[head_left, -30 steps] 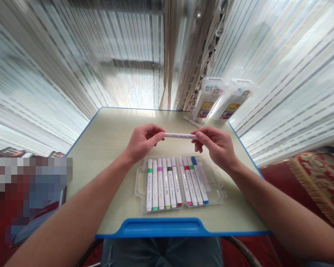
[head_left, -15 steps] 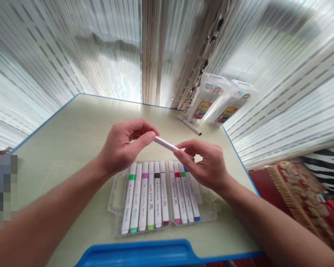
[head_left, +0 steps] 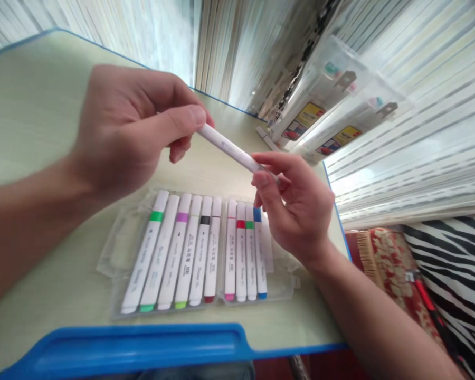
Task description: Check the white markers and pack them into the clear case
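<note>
Between both hands a white marker (head_left: 231, 150) is held at a slant above the table. The thumb and fingers of my left hand (head_left: 138, 121) pinch its upper left end. Its lower right end is gripped by my right hand (head_left: 296, 206), which covers that tip. Below them lies a clear plastic case (head_left: 122, 237), opened flat, with several white markers (head_left: 182, 258) side by side in its two halves. These carry coloured bands and ends in green, purple, black, red and blue. My right hand is close above the blue-banded marker (head_left: 260, 253).
Two clear plastic boxes (head_left: 303, 121) with yellow labels stand at the table's back right corner. Another marker (head_left: 266, 138) lies beside them. A blue tray ledge (head_left: 142, 345) runs along the front edge of the table (head_left: 31, 105). Striped curtains (head_left: 237, 53) hang behind.
The view has tilted down and come closer. Both hands still hold the white marker, which appears higher in view, and my right hand has more of its fingers around its end.
</note>
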Motion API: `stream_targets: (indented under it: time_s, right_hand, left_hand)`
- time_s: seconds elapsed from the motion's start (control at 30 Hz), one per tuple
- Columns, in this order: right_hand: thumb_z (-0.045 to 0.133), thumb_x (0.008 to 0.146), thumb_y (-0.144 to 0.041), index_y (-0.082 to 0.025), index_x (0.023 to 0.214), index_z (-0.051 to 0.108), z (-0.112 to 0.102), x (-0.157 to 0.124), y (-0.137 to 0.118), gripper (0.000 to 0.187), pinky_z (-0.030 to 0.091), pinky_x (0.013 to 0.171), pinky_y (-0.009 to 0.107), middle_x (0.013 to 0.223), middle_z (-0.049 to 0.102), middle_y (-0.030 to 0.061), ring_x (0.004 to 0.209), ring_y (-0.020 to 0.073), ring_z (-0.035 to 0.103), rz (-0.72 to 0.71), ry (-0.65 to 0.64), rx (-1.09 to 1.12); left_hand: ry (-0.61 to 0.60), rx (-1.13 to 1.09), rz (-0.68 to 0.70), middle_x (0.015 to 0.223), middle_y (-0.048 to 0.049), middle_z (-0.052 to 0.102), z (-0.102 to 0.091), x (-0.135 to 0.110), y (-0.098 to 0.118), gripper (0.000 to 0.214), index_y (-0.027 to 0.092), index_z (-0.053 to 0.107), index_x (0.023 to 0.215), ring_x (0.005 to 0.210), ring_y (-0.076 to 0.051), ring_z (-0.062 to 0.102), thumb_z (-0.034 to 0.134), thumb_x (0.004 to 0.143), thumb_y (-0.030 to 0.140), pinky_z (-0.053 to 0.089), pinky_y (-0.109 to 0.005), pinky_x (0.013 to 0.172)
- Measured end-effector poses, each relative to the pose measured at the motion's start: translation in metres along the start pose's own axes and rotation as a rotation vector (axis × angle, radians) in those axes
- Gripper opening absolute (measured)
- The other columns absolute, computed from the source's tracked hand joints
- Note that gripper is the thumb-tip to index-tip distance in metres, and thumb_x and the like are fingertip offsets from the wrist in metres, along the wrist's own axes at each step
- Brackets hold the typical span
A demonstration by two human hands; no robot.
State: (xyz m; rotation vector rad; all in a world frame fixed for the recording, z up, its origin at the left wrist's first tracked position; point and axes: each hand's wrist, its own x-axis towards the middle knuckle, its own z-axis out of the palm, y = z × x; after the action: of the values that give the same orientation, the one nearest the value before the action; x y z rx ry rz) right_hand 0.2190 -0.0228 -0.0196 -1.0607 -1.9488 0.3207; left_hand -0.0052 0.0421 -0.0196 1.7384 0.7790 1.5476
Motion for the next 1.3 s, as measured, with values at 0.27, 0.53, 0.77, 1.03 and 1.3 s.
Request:
stream_targets:
  time_s: [0.27, 0.53, 0.77, 1.03, 1.3]
  right_hand:
    - [0.061, 0.095, -0.013, -0.015, 0.105, 0.067, -0.007, 0.007, 0.001, 0.012, 0.056, 0.073, 0.024, 0.091, 0.075, 0.0048, 0.08, 0.0141, 0.07, -0.276, -0.159, -0.153]
    - [0.056, 0.096, -0.016, -0.016, 0.108, 0.066, -0.007, 0.007, 0.003, 0.015, 0.057, 0.078, 0.028, 0.097, 0.076, 0.0105, 0.088, 0.0195, 0.073, -0.338, -0.122, -0.131]
    - [0.053, 0.098, -0.016, -0.018, 0.103, 0.063, -0.007, 0.007, 0.001, 0.011, 0.054, 0.074, 0.027, 0.092, 0.074, 0.0082, 0.083, 0.0173, 0.07, -0.335, -0.169, -0.086]
    - [0.057, 0.095, -0.012, -0.016, 0.117, 0.061, -0.007, 0.006, -0.003, 0.022, 0.05, 0.059, 0.024, 0.076, 0.068, 0.0014, 0.059, 0.0123, 0.061, -0.31, -0.124, -0.168]
    - [0.056, 0.095, -0.01, -0.016, 0.129, 0.057, -0.006, 0.005, -0.005, 0.034, 0.058, 0.065, 0.023, 0.095, 0.076, 0.0067, 0.066, 0.0118, 0.069, -0.279, 0.0, -0.141]
  left_hand:
    - [-0.118, -0.083, -0.014, 0.071, -0.0004, 0.069, 0.028, -0.026, 0.058, 0.009, 0.013, 0.074, 0.092, 0.059, -0.008, 0.061, 0.076, 0.083, 0.014, 0.05, -0.019, 0.052]
    - [-0.233, 0.056, 0.199, 0.074, -0.0022, 0.067, 0.032, -0.037, 0.059, 0.018, 0.011, 0.074, 0.103, 0.057, -0.007, 0.056, 0.072, 0.085, 0.011, 0.051, -0.02, 0.059]
    - [-0.225, 0.092, 0.166, 0.068, 0.0002, 0.064, 0.032, -0.036, 0.056, 0.016, 0.013, 0.076, 0.102, 0.055, -0.007, 0.053, 0.071, 0.086, 0.014, 0.048, -0.019, 0.057]
    - [0.003, -0.133, -0.263, 0.067, 0.0005, 0.064, 0.023, -0.024, 0.05, 0.014, 0.015, 0.072, 0.088, 0.055, -0.007, 0.055, 0.068, 0.089, 0.028, 0.043, -0.019, 0.051]
    - [0.17, -0.591, -0.705, 0.062, 0.0001, 0.056, 0.015, -0.006, 0.027, 0.016, 0.012, 0.062, 0.073, 0.048, -0.007, 0.046, 0.065, 0.084, 0.023, 0.036, -0.02, 0.043]
